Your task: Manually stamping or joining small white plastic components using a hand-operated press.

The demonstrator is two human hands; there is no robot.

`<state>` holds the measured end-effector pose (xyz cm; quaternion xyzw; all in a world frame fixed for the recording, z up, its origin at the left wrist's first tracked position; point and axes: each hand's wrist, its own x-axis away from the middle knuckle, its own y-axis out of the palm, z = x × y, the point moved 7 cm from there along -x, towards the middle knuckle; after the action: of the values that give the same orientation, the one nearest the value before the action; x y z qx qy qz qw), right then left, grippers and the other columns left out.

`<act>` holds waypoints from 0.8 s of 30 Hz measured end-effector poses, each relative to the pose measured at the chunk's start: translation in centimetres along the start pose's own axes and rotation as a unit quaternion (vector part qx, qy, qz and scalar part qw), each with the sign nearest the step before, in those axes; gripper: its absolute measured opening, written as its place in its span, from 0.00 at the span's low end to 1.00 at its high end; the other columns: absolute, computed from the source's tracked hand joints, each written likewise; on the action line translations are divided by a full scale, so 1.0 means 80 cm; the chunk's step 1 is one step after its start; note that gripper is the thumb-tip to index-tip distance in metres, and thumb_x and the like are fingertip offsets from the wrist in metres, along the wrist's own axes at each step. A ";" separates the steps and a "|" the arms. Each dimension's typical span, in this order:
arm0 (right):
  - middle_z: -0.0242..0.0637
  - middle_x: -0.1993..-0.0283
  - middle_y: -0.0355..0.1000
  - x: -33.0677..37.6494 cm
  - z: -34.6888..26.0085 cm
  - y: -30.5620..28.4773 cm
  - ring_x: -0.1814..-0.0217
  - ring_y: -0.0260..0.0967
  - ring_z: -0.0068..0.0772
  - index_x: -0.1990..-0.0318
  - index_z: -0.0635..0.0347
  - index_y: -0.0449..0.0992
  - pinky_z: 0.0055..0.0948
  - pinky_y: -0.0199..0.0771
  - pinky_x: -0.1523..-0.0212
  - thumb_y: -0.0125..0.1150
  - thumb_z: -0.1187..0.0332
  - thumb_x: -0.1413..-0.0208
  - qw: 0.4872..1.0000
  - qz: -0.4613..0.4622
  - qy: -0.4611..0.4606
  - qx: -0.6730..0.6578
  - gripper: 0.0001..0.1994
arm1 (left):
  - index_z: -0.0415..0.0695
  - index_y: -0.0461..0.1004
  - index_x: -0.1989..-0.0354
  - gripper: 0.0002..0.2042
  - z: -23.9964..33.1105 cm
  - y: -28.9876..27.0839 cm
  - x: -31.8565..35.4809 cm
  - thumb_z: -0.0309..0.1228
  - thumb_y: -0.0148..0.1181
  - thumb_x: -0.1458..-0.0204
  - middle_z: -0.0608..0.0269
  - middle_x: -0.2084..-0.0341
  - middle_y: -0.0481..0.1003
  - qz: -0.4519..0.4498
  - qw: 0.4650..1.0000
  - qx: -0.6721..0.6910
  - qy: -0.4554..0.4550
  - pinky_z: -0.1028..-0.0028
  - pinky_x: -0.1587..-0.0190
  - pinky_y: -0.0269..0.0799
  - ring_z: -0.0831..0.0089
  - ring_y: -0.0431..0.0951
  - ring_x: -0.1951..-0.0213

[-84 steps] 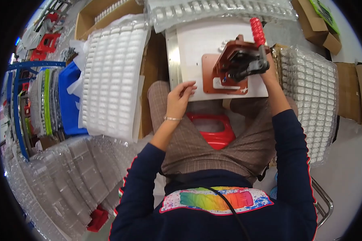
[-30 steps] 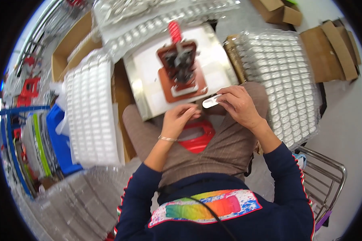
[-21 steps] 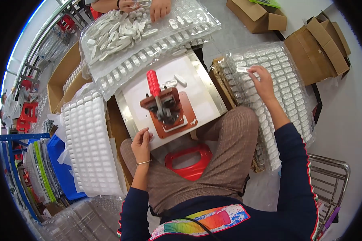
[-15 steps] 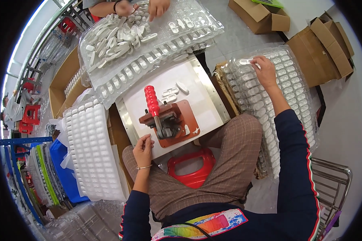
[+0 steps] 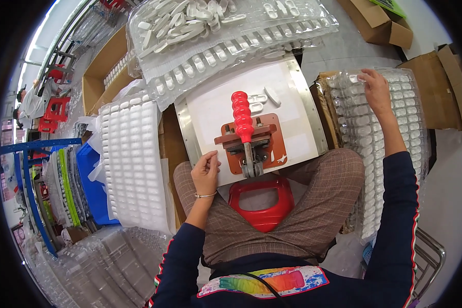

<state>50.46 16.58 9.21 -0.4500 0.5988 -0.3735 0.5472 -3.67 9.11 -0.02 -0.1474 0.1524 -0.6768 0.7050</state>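
A hand press with a red handle [image 5: 242, 119] on a rust-coloured base [image 5: 251, 149] stands on a white board [image 5: 215, 110] over my lap. My left hand [image 5: 206, 171] rests on the board's near edge, left of the press, fingers curled and holding nothing I can see. My right hand [image 5: 374, 86] reaches out to the right and presses its fingertips on a clear blister tray of white parts [image 5: 390, 133]. A few loose white parts [image 5: 264, 96] lie on the board behind the press.
A stack of white trays [image 5: 133, 164] stands at my left. Clear trays with loose white parts [image 5: 215, 31] lie beyond the board. Cardboard boxes [image 5: 385, 25] sit at the far right, a red stool [image 5: 262, 203] between my legs, blue crates [image 5: 90, 185] further left.
My right hand left the press and reached out to the blister tray on the right. My left hand slid to the board's near edge. The view swung, so the press handle now points away.
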 end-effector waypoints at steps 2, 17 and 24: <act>0.35 0.51 0.75 -0.007 -0.029 -0.018 0.46 0.70 0.40 0.60 0.55 0.79 0.40 0.67 0.46 0.58 0.77 0.48 0.995 0.076 -0.002 0.063 0.09 | 0.39 0.80 0.58 0.07 -0.007 -0.003 0.002 0.26 0.59 0.41 0.67 0.77 0.78 0.005 1.000 -0.001 -0.005 0.83 0.73 0.72 0.83 0.77 0.75; 0.43 0.60 0.78 0.018 -0.248 0.172 0.58 0.77 0.42 0.58 0.59 0.78 0.36 0.75 0.56 0.67 0.58 0.51 0.905 -0.098 0.213 -0.355 0.17 | 0.44 0.81 0.62 0.05 -0.012 0.000 0.003 0.28 0.61 0.45 0.59 0.76 0.78 0.057 0.995 -0.063 0.052 0.75 0.72 0.73 0.74 0.79 0.77; 0.40 0.62 0.77 0.080 -0.265 0.079 0.65 0.75 0.34 0.57 0.63 0.76 0.30 0.75 0.61 0.66 0.70 0.49 0.955 -0.071 0.091 -0.273 0.12 | 0.45 0.81 0.63 0.05 -0.017 -0.005 0.009 0.29 0.62 0.46 0.59 0.75 0.78 0.056 0.994 -0.051 0.078 0.73 0.73 0.72 0.70 0.78 0.77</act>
<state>28.68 11.54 3.85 -0.5878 0.6916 -0.2726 0.3190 -4.59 8.40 -1.06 -0.1213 0.2488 -0.6373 0.7192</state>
